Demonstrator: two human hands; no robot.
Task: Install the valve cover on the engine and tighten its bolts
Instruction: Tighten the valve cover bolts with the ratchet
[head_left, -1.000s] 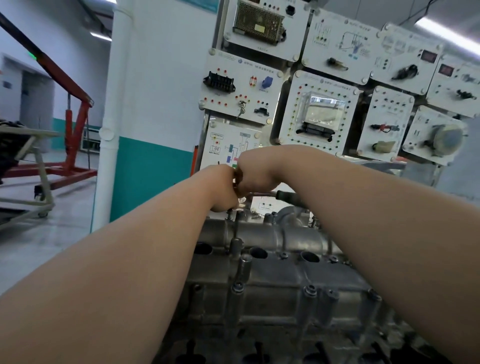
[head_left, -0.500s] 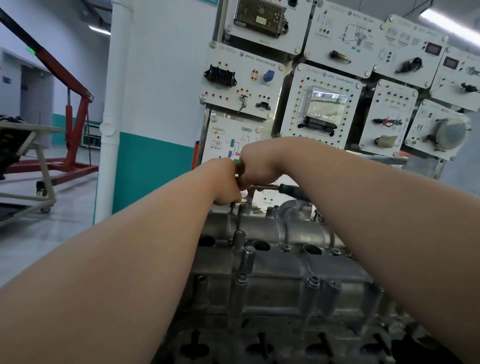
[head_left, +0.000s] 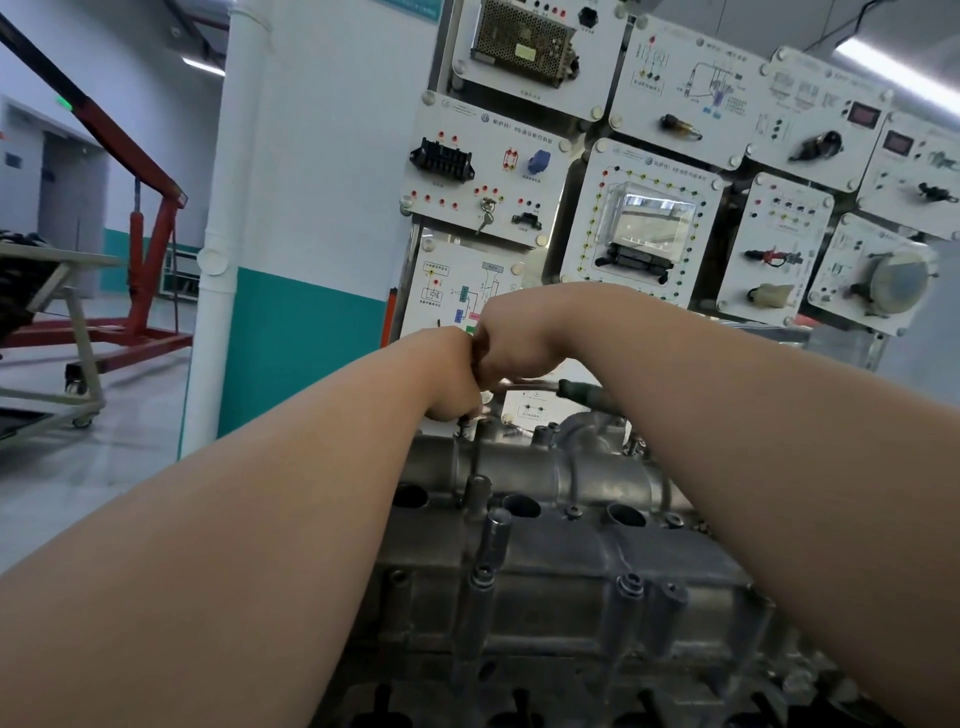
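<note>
Head view: hardly any change. Both hands stayed bunched at the far edge of the cover (head_left: 519, 462), centre of frame, and only the camera bobbed a bit. The wrench (head_left: 582, 388) handle still sticks out right at about the same angle, so probably a short swing or a held pull on a far-edge bolt. Tightening is under way, not finished.

Right hand (head_left: 514, 338) is clenched round the wrench shank near its head. Left hand (head_left: 452, 374) touches it, fingers curled down at the bolt spot; what they pinch is hidden, so cannot tell.

The cover sits on the engine (head_left: 571, 696), filling lower centre. Other bolts (head_left: 629, 581) stand in their bosses nearer the camera, and whether they are torqued cannot be seen.

Room:
- The board (head_left: 644, 234) rises just behind the hands, so there is little space to swing away from the camera.
- A raised housing (head_left: 587, 431) sits just under the handle grip, and the right forearm crosses over the cover.
- Open floor (head_left: 104, 467) lies at left, beyond the pillar (head_left: 311, 208) — hoist (head_left: 150, 234) well apart.
</note>
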